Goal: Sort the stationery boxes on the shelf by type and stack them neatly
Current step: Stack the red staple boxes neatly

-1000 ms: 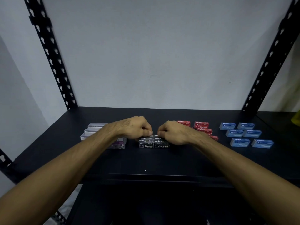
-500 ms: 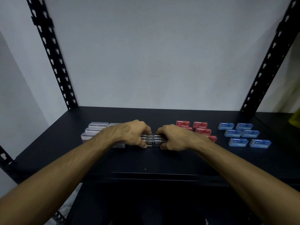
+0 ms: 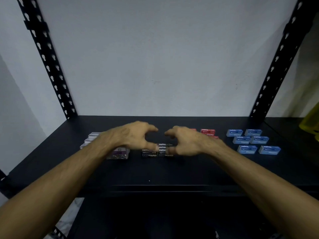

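Note:
On the black shelf (image 3: pixel 155 171) a small stack of black staple boxes (image 3: pixel 158 152) stands in the middle. My left hand (image 3: pixel 131 135) and my right hand (image 3: pixel 184 140) hover just above and on either side of it, fingers spread and curled, holding nothing. Their thumbs are near the stack's top; contact cannot be told through the blur. Clear boxes with purple labels (image 3: pixel 119 153) lie left, partly behind my left forearm. Red staple boxes (image 3: pixel 208 132) sit behind my right hand, mostly hidden. Several blue staple boxes (image 3: pixel 248 140) lie in pairs at the right.
Two black perforated uprights (image 3: pixel 50 66) (image 3: pixel 279 62) frame the shelf against a white wall. A yellow object (image 3: pixel 310 121) shows at the far right edge. The shelf's front lip (image 3: pixel 155 188) runs below my forearms, with a dark lower shelf underneath.
Both hands have let go of the black staple boxes and lifted up off the stack, with fingers opening. The stack stays where it was.

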Motion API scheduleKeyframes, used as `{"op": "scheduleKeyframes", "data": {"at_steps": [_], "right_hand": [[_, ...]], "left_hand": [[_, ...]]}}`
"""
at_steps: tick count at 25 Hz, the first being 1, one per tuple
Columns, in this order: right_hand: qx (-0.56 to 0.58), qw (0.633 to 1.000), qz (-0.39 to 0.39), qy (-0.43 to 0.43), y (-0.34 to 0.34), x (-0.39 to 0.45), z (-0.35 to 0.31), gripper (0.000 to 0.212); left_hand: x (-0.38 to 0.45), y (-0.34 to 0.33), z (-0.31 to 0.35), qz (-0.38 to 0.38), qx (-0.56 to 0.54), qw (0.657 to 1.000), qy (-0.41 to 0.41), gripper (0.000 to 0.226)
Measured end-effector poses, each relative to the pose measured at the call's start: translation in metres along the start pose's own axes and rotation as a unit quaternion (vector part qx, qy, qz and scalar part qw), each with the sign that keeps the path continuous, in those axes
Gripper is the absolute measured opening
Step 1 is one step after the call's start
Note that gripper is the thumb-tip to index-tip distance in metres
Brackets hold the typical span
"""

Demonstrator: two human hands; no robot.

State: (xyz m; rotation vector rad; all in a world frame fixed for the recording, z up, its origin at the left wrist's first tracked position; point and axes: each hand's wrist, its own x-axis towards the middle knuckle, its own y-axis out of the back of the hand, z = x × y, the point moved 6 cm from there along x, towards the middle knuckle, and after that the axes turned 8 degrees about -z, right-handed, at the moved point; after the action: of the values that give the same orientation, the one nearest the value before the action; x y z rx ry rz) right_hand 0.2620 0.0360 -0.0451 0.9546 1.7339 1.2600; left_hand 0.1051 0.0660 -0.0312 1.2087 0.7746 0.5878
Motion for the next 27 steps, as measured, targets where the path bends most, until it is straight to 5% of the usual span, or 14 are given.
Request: {"op": "scheduleKeyframes", "data": {"at_steps": [3, 7, 12, 27], "right_hand": [[0.021, 0.998, 0.066, -0.013, 0.029, -0.019, 0.022, 0.044], [-0.007, 0.992, 0.086, -0.094, 0.043, -0.048, 0.066, 0.022], [-0.036, 0.987, 0.061, -0.145, 0.023, -0.075, 0.100, 0.018], [0.011, 0.992, 0.075, -0.096, -0.004, -0.070, 0.109, 0.015]], "left_hand": [[0.004, 0.029, 0.012, 0.094, -0.061, 0.993, -0.025, 0.053], [0.025, 0.025, 0.051, 0.106, -0.065, 0.990, -0.067, 0.034], [0.053, -0.005, 0.089, 0.087, -0.070, 0.989, -0.097, 0.030], [0.083, -0.033, 0.119, 0.060, -0.045, 0.994, -0.081, 0.014]]}}
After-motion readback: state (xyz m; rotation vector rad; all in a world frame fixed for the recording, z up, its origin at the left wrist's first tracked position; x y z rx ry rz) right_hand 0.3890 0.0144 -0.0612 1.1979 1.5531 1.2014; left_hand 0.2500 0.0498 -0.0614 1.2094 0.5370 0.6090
